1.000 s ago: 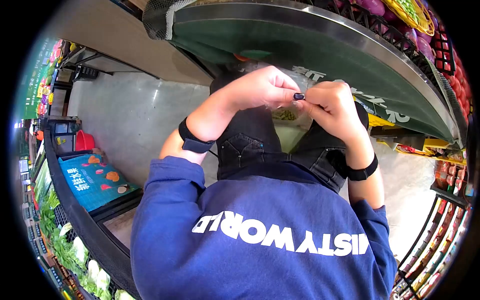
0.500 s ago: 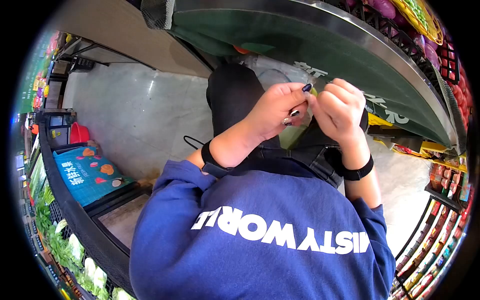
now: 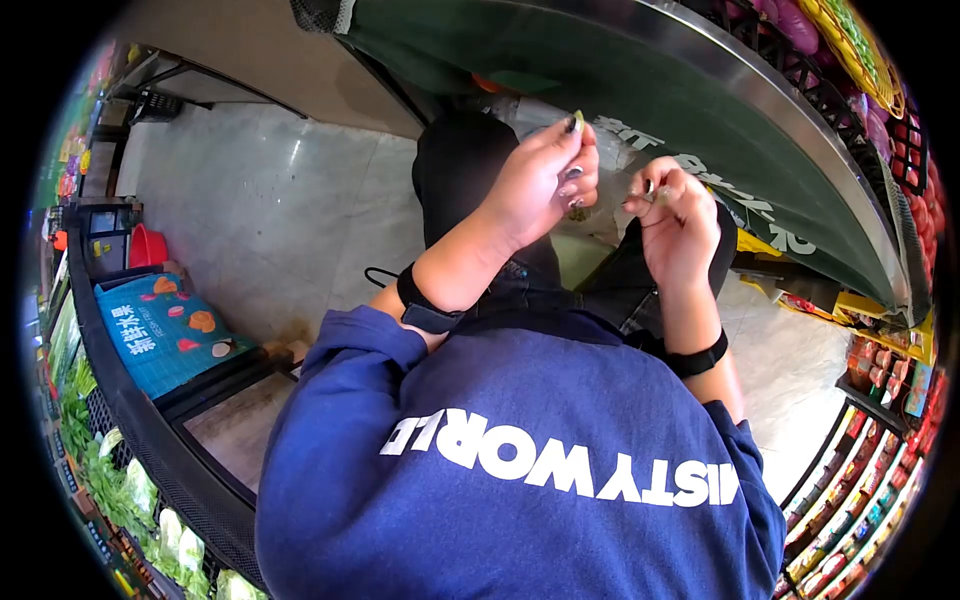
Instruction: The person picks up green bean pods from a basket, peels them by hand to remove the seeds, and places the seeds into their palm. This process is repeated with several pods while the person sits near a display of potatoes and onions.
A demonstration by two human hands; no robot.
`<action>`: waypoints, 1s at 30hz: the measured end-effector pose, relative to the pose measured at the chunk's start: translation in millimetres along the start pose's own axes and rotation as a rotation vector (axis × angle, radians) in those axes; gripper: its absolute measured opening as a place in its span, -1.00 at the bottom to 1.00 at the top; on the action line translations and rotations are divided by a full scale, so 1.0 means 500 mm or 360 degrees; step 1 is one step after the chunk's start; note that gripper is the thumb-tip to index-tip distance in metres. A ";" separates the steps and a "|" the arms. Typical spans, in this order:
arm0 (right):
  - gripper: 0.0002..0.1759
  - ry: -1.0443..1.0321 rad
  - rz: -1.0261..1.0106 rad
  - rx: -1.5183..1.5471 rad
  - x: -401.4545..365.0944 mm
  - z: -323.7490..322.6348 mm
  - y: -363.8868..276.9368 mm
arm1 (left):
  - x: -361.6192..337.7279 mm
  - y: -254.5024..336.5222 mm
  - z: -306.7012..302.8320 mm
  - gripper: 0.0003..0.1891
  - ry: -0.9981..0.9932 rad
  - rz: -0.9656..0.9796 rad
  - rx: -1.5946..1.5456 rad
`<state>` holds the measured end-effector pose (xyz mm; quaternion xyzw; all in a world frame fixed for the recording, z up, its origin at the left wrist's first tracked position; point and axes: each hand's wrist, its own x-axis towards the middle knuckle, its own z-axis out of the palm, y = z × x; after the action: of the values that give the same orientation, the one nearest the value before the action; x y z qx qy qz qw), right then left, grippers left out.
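Observation:
My left hand [image 3: 555,175] is raised above my lap, its thumb and forefinger pinched on a small yellow-green piece [image 3: 579,117] too small to name. To its right, apart from it, my right hand [image 3: 675,215] has its fingers curled and its fingertips pressed together; anything between them is too small to make out. Both hands are over my dark trousers [image 3: 465,165]. Clear plastic [image 3: 540,112] lies beyond my left hand, and a pale green surface [image 3: 580,260] shows between my legs.
A green-draped stand with a metal edge [image 3: 750,75] curves ahead and right. Onions [image 3: 795,25] and a yellow basket [image 3: 850,45] top it. Leafy vegetables [image 3: 125,490], a blue box [image 3: 165,335] and a red bucket [image 3: 148,245] are left. Packaged goods [image 3: 860,500] stand right.
My hands have moved apart. The left one rose and went left with the small yellow-green piece, while the right one turned, so its fingertips show.

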<state>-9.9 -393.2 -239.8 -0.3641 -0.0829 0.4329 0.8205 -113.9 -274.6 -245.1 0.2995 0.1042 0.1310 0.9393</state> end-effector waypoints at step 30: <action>-0.61 -0.0689 -0.0341 -0.1322 -0.006 -0.015 0.003 | -0.016 0.005 0.004 -0.64 -0.0468 0.0193 0.1766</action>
<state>-9.6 -398.9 -245.6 -0.5519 -0.4548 0.3420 0.6096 -121.3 -275.9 -241.2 0.7679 0.0084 0.0675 0.6369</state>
